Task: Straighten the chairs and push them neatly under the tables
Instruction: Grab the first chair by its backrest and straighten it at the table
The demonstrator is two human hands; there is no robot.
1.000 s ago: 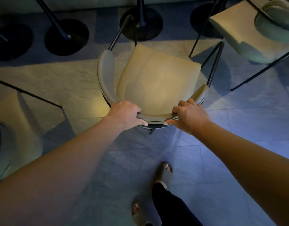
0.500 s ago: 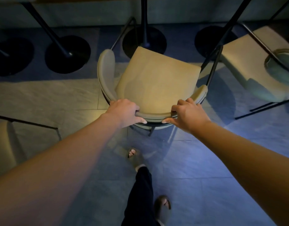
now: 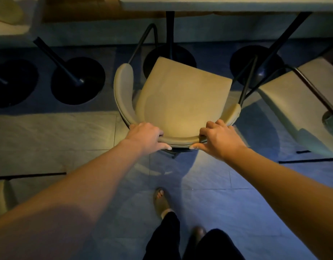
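A beige cushioned chair (image 3: 182, 98) with a curved backrest and thin black legs stands in front of me, its seat turned slightly to the left. My left hand (image 3: 145, 136) grips the backrest's left part and my right hand (image 3: 218, 138) grips its right part. The front edge of the seat reaches the round black base (image 3: 186, 55) of a pedestal table, whose pale top (image 3: 227, 3) runs along the upper edge of the view.
A second beige chair (image 3: 301, 109) stands at the right, angled, close to another pedestal base (image 3: 255, 62). Two more black bases (image 3: 77, 81) lie at the left. Part of another chair (image 3: 2, 196) shows at the lower left. My feet stand on the tiled floor (image 3: 209, 184).
The chair has slid forward toward the table with both hands on its backrest. I have stepped forward, and the tabletop edge has come into view at the top.
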